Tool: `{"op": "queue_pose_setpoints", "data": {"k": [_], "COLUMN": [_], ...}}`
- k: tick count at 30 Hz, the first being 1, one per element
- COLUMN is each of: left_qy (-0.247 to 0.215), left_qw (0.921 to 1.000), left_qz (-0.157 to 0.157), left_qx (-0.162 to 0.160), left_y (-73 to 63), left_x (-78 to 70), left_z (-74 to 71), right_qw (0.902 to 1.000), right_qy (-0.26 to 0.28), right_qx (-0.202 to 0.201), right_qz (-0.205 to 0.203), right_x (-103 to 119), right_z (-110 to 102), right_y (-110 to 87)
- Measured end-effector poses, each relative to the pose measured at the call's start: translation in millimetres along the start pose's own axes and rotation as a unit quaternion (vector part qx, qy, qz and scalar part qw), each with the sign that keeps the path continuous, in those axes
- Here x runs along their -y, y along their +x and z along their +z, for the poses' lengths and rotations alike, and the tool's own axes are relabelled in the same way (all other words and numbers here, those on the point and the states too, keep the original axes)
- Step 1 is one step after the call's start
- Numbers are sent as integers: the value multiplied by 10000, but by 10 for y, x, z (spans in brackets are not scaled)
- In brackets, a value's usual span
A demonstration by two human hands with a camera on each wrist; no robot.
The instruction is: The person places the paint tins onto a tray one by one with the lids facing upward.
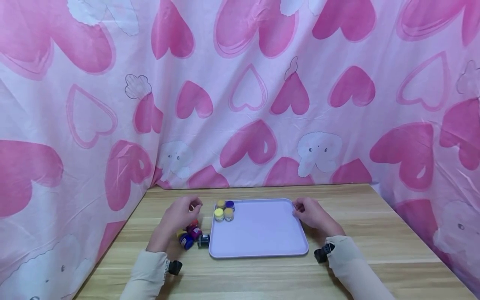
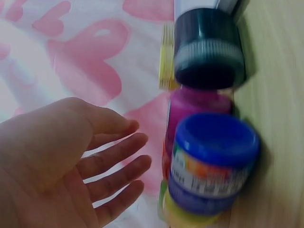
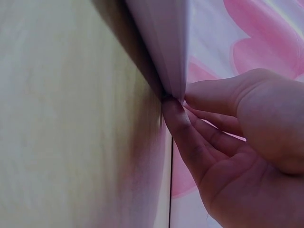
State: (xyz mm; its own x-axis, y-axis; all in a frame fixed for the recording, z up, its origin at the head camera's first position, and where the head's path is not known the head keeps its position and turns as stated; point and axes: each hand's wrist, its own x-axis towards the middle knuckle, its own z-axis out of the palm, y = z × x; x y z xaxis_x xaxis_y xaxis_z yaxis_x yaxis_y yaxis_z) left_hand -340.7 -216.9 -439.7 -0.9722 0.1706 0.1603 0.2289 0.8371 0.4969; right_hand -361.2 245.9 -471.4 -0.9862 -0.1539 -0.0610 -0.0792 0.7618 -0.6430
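Note:
A lilac tray (image 1: 262,233) lies on the wooden table, and my right hand (image 1: 313,216) pinches its right rim. In the right wrist view the thumb is on top of the tray's edge (image 3: 166,47), with the index finger beneath. My left hand (image 1: 181,214) hovers left of the tray with its fingers loosely bent around nothing. Below it lie small paint jars: a blue-lidded jar (image 2: 216,166), a magenta jar (image 1: 195,232), a red one (image 1: 194,223) and a partly hidden yellow one (image 1: 180,233). A black jar (image 1: 203,241) lies on its side beside the tray's left edge.
Inside the tray's far left corner, several paint jars stand close together: a bright yellow jar (image 1: 219,214), a purple-blue jar (image 1: 230,206) and ochre jars (image 1: 228,214). A pink heart-patterned curtain (image 1: 243,96) encloses the table (image 1: 247,279) at the back and sides.

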Motion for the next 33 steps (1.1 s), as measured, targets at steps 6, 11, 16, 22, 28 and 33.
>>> {"op": "queue_pose_setpoints", "data": {"k": [6,11,16,22,28,33], "left_qy": [-55,-57,-134,-116,43,203], "left_qw": [9989,9979,9969,9948,9951,9953], "left_qz": [-204,-299,-332,-505,-485,-464], "left_qx": [421,572,704,882,857,826], "left_y": [-46,-103,-110,-87,-121,-188], "left_x": [84,118,122,104,101,116], "left_z": [-51,-82,-132,-157,-187,-203], "right_qw": [10000,10000,9999,9999,9995,9996], "right_qy": [14,-19,-97,-134,-242,-248], "right_qx": [-2,-7,-34,8,68,50], "right_qz": [-3,-20,-13,-44,-212,-125], "right_x": [-13,-11,-5,30,30,13], "right_z": [9,16,8,-31,-31,-9], "right_y": [4,14,13,-9,-3,1]}}
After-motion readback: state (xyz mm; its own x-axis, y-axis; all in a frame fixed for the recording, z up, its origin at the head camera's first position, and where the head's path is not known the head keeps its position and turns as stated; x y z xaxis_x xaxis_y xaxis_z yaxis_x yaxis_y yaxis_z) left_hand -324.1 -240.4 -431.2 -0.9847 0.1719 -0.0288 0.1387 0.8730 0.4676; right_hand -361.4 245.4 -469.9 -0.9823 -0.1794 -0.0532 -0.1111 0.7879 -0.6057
